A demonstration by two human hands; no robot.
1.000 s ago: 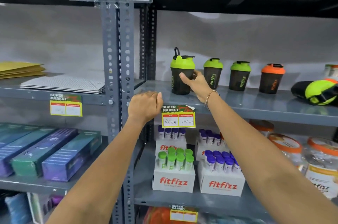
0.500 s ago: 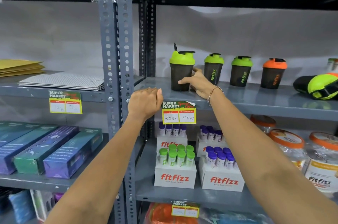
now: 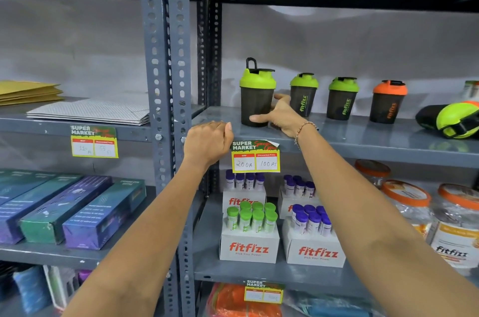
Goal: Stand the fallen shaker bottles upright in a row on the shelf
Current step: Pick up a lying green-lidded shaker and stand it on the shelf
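Two bare hands at a grey metal shelf [image 3: 363, 140] holding a row of shaker bottles.

Right hand [image 3: 282, 119] wrapped low around the nearest dark, lime-lidded plastic shaker bottle [image 3: 256, 99], upright near the shelf's left end, carry loop raised. Left hand [image 3: 207, 143] closed in a fist on the shelf's front edge, just beside a yellow price tag [image 3: 255, 158]. Further right, upright and spaced apart: two smaller dark shakers with green lids [image 3: 303, 95] [image 3: 342, 97], then an orange-lidded dark shaker [image 3: 387, 101]. At far right, a black shaker with lime lid lying on its side [image 3: 451, 119]. Below, white fitfizz cartons of tubes [image 3: 248, 246].
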